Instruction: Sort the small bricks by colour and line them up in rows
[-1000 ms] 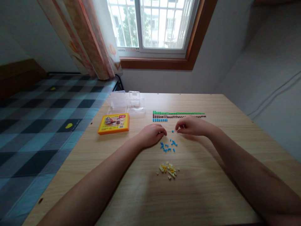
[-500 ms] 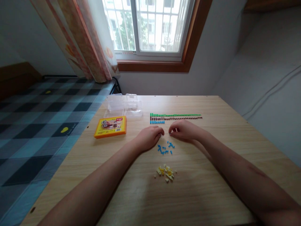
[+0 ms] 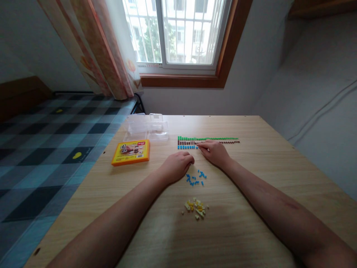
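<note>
My right hand point(image 3: 216, 152) is at the right end of a short row of blue bricks point(image 3: 185, 147), its fingertips pinched on a small blue brick point(image 3: 197, 147). Behind that row run a longer row of dark brown bricks point(image 3: 185, 143) and a row of green bricks point(image 3: 220, 139); my fingers cover part of the brown one. My left hand point(image 3: 178, 164) rests on the table in front of the blue row, fingers curled inward. Whatever those fingers may hold is hidden. Close to it lies a loose scatter of blue bricks point(image 3: 195, 182).
Nearer me is a small pile of yellow and cream bricks point(image 3: 196, 207). A yellow box point(image 3: 131, 152) lies at the left of the wooden table point(image 3: 237, 223), with clear plastic cases point(image 3: 146, 128) behind it. A checked bed point(image 3: 55, 149) adjoins the left side.
My right hand has moved forward and slightly right from in front of the rows to the blue row's end, bringing a blue brick there. My left hand stays almost in place.
</note>
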Demonstrator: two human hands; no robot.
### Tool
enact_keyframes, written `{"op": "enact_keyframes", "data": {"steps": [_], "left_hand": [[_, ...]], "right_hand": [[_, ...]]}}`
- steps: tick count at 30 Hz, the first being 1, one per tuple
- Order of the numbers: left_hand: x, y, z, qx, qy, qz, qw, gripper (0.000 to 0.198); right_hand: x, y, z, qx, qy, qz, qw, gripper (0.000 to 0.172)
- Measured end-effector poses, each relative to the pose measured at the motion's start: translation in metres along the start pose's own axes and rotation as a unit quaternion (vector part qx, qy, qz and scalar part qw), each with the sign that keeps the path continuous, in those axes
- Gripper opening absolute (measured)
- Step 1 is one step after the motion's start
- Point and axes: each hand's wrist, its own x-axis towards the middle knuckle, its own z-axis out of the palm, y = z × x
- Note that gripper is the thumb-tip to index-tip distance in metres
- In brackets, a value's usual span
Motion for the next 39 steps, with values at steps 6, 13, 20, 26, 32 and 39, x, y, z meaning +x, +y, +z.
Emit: {"op": "enact_keyframes", "data": {"steps": [6, 13, 20, 26, 32, 39], "left_hand": [[0.0003, -0.0013, 0.0029, 0.015, 0.012, -0.001, 1.000, 0.019], [0.0009, -0.0020, 0.0041, 0.014, 0.020, 0.001, 1.000, 0.018], [0.0016, -0.0005, 0.0031, 0.009, 0.025, -0.007, 1.000, 0.017], [0.0014, -0.0002, 0.0036, 0.007, 0.028, -0.006, 1.000, 0.016], [0.0013, -0.0015, 0.0052, 0.014, 0.026, -0.009, 1.000, 0.017], [0.0016, -0.0012, 0.0050, 0.015, 0.024, -0.008, 1.000, 0.018]], "right_hand": [[-0.0014, 0.0052, 0.0024, -0.007, 0.003, -0.006, 1.000, 0.023], [0.0001, 0.0032, 0.0024, -0.015, -0.004, -0.006, 1.000, 0.024], [-0.0009, 0.0033, 0.0026, -0.014, 0.002, -0.010, 1.000, 0.023], [-0.0005, 0.0042, 0.0015, -0.006, -0.007, -0.010, 1.000, 0.022], [-0.0008, 0.0036, 0.0004, -0.008, -0.015, -0.012, 1.000, 0.024], [-0.0007, 0.0038, 0.0005, -0.008, -0.015, -0.007, 1.000, 0.024]]}}
